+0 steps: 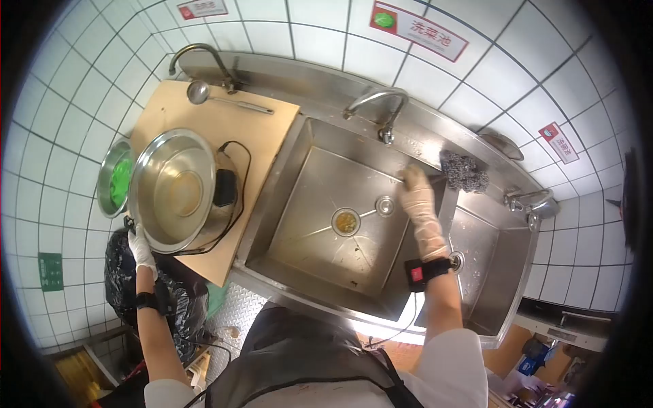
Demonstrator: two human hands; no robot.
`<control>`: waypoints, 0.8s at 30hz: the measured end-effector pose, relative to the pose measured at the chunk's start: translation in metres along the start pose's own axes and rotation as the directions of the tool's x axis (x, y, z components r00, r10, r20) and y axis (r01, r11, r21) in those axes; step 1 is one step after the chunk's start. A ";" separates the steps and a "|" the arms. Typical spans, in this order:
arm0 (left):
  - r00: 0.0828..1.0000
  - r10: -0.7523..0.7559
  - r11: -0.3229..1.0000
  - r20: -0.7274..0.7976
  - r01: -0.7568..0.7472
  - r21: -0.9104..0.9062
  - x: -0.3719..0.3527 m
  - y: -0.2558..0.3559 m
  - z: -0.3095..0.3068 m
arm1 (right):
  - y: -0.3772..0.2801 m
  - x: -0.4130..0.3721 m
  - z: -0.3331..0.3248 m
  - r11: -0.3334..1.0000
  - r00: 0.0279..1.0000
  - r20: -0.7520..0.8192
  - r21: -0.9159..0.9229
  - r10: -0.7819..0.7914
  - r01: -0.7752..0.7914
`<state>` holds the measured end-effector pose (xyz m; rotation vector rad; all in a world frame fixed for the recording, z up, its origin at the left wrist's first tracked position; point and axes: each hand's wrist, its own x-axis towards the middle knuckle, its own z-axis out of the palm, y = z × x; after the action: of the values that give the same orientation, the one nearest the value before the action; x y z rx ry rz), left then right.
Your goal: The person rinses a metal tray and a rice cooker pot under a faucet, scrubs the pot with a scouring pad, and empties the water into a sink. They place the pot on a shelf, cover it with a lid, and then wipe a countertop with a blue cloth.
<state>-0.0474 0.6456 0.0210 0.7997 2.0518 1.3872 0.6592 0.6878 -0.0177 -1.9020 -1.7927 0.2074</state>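
My left hand (141, 249), in a white glove, grips the lower left rim of a large metal bowl (155, 234) standing on a wooden board (272, 129). A little cloudy liquid shows inside the bowl. My gloved right hand (416, 187) is over the back right corner of the middle sink basin (326, 177), its fingers closed; whatever they hold is too small to tell. Yellowish scraps lie in the round drain (346, 222), beside a smaller round fitting (385, 206). Dark steel-wool scourers (464, 171) sit on the ledge right of that hand.
A ladle (241, 105) lies at the board's back. A smaller bowl with something green (120, 182) is left of the large one. Curved faucets (377, 95) rise behind. A second basin (486, 238) is on the right. Black bags (183, 306) stand below left.
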 end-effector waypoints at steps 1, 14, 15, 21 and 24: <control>1.000 -0.002 1.000 0.026 0.002 -0.004 0.000 0.001 0.000 | -0.017 -0.009 0.027 0.996 0.998 0.013 0.068 -0.053 0.052; 0.976 -0.188 0.943 0.114 0.212 -0.257 0.003 0.011 -0.008 | -0.238 -0.051 0.150 0.692 0.825 0.564 0.613 -0.047 -0.380; 0.969 -0.201 0.939 0.146 0.233 -0.252 0.003 0.014 -0.008 | -0.246 -0.051 0.144 0.614 0.836 0.548 0.665 -0.016 -0.425; 0.969 -0.118 0.918 0.217 0.190 -0.349 0.030 -0.008 -0.018 | -0.328 -0.044 0.114 0.361 0.805 0.566 0.724 0.175 -0.588; 0.984 -0.089 0.847 0.155 0.157 -0.509 0.045 -0.016 -0.001 | -0.347 -0.016 0.124 0.528 0.932 0.338 0.772 0.132 -0.354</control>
<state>-0.0812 0.6727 0.0018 0.4925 1.4875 1.6615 0.2937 0.7024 0.0322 -1.4069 -1.1552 1.2155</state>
